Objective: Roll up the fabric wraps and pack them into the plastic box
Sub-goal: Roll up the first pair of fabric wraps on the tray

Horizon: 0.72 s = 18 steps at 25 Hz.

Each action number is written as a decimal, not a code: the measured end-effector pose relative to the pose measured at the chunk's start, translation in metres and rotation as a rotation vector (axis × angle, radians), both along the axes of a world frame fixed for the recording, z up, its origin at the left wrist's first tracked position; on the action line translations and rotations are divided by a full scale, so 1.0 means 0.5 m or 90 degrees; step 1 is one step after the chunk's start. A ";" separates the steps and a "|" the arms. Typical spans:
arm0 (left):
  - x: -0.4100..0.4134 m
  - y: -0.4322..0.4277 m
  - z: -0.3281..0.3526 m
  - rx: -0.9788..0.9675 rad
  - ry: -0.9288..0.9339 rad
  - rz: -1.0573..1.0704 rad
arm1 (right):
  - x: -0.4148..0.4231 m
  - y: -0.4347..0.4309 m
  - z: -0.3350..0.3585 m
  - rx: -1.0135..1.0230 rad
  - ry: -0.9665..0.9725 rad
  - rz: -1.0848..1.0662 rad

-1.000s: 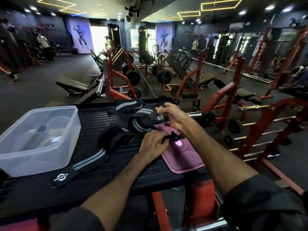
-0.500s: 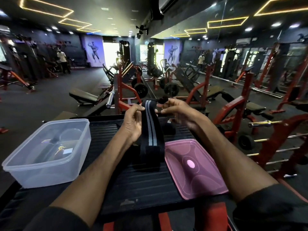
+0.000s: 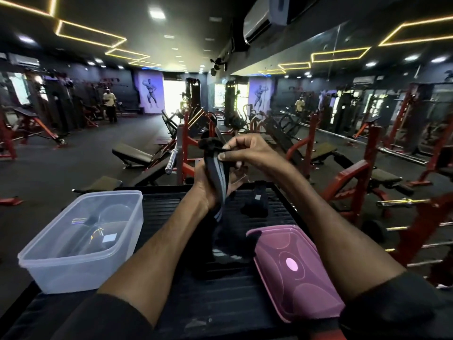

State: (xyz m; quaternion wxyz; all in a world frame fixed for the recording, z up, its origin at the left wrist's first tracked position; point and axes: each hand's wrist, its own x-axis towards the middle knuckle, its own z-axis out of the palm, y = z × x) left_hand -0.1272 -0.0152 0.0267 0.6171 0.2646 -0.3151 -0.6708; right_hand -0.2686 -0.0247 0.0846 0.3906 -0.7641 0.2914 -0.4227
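Black ribbed tabletop (image 3: pixel 220 303) in a dim gym: red racks, benches, yellow ceiling light strips. Landmark is the one clear plastic box (image 3: pixel 81 241), left on the tabletop, lid off, no wraps in it. Right of the box: left hand (image 3: pixel 208 185) cupped round one black fabric wrap (image 3: pixel 218 177) with grey stripes, held up off the tabletop, tail hanging down. Right hand (image 3: pixel 247 150) pinches the wrap's top end. Second dark wrap (image 3: pixel 257 204) lies further right, possibly more, too dark to count. One pink lid (image 3: pixel 299 273) farthest from the box.
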 end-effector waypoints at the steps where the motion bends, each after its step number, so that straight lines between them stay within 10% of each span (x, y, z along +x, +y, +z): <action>1: 0.007 -0.007 -0.005 0.020 -0.043 0.030 | 0.004 -0.008 -0.007 -0.051 -0.009 -0.039; 10: 0.091 0.052 -0.007 -0.096 -0.353 -0.109 | 0.003 -0.015 0.104 -0.383 -0.126 -0.241; 18: 0.036 0.110 0.070 -0.296 -0.514 0.062 | -0.006 -0.008 0.199 -0.365 -0.199 -0.265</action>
